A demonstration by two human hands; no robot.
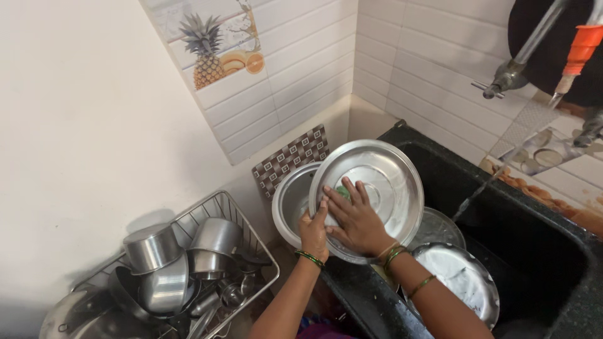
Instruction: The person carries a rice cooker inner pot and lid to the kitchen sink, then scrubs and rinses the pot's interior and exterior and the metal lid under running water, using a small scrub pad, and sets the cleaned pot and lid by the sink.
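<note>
Bare forearms; green bangles (309,258) on left wrist; green and gold ones (394,253) (several) right.

Soft, even daylight fills the frame, brightest on the plain wall (81,125) at upper left. The black sink (534,251) at lower right stays dim. Glare streaks the steel plate (383,182) at centre and the pots (163,263) at lower left, which cast a soft shadow behind them. Tile lines bow near the edges; the tap (515,69) at upper right is slightly blurred.
</note>
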